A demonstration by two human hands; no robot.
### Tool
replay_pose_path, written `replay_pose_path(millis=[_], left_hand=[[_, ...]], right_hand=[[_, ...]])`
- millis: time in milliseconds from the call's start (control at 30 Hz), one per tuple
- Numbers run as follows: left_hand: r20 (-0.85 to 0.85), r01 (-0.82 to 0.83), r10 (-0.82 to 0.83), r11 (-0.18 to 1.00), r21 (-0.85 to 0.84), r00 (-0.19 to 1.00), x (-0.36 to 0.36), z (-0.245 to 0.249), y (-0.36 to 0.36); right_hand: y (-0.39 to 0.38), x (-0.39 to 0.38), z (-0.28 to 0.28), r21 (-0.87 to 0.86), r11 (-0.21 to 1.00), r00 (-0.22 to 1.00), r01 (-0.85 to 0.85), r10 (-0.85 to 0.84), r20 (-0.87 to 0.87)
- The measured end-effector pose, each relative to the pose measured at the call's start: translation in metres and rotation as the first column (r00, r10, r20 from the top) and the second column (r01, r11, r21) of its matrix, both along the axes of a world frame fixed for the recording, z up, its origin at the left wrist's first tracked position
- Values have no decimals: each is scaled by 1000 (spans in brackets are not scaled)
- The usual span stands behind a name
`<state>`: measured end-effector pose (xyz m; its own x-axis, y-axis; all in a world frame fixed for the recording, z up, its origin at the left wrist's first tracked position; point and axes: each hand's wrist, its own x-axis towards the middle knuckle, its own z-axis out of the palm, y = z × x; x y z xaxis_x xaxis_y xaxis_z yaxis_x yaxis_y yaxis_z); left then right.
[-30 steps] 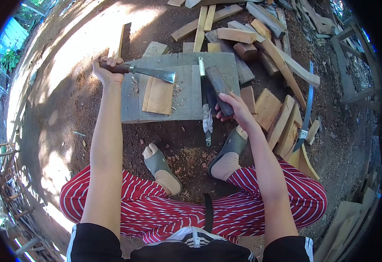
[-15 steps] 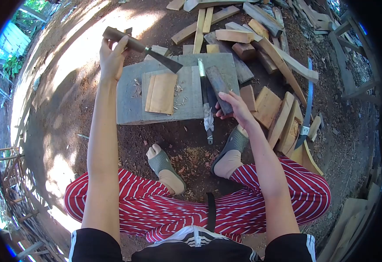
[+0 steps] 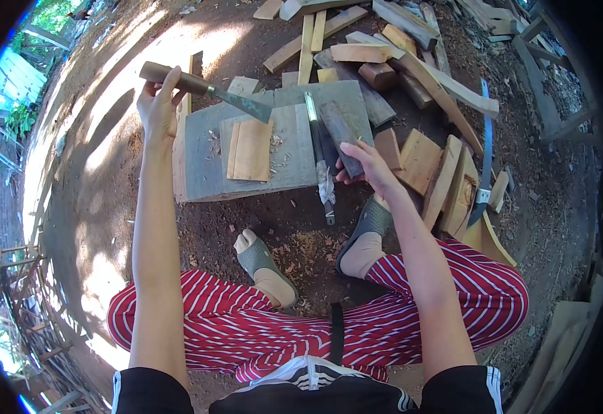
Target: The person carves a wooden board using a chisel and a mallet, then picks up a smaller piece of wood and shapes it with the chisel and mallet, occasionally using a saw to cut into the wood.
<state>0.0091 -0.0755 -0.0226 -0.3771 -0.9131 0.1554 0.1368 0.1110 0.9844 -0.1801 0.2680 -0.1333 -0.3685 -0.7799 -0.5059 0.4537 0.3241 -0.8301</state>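
Observation:
My left hand (image 3: pixel 158 110) is closed around the brown wooden handle of a wide-bladed chisel (image 3: pixel 248 105), held above the left side of a grey wooden work block (image 3: pixel 201 162). The blade slants down to the right, its edge just over the top of a light wooden piece (image 3: pixel 251 150) lying among shavings. My right hand (image 3: pixel 370 168) grips the near end of a dark wooden block (image 3: pixel 338 127) at the work block's right side. Beside it lies a long narrow metal tool (image 3: pixel 319 138), its lower part wrapped in whitish material.
Wooden offcuts (image 3: pixel 419 162) and longer boards (image 3: pixel 446 93) are heaped to the right and beyond. A curved saw (image 3: pixel 486 148) with a dark handle leans there. My sandalled feet (image 3: pixel 260 259) are on the dirt floor near the work block, with shavings between them.
My left hand has moved slightly left and down with the chisel, and the blade has turned to show more of its face. My right hand keeps its grip on the dark block.

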Motion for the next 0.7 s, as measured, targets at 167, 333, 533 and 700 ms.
replay_pose_path(millis=[167, 333, 533, 700], left_hand=[[156, 16, -7, 998, -59, 988, -4, 3, 22], [149, 17, -4, 996, -85, 989, -6, 7, 33], [132, -10, 28, 990, -138, 991, -6, 9, 39], [165, -26, 48, 991, -134, 985, -9, 14, 48]], right_hand=[[0, -1, -1, 15, 1000, 1000, -20, 21, -20], [0, -2, 0, 14, 999, 999, -28, 29, -17], [0, -1, 2, 11, 1000, 1000, -25, 25, -14], [1, -2, -1, 12, 999, 999, -30, 30, -14]])
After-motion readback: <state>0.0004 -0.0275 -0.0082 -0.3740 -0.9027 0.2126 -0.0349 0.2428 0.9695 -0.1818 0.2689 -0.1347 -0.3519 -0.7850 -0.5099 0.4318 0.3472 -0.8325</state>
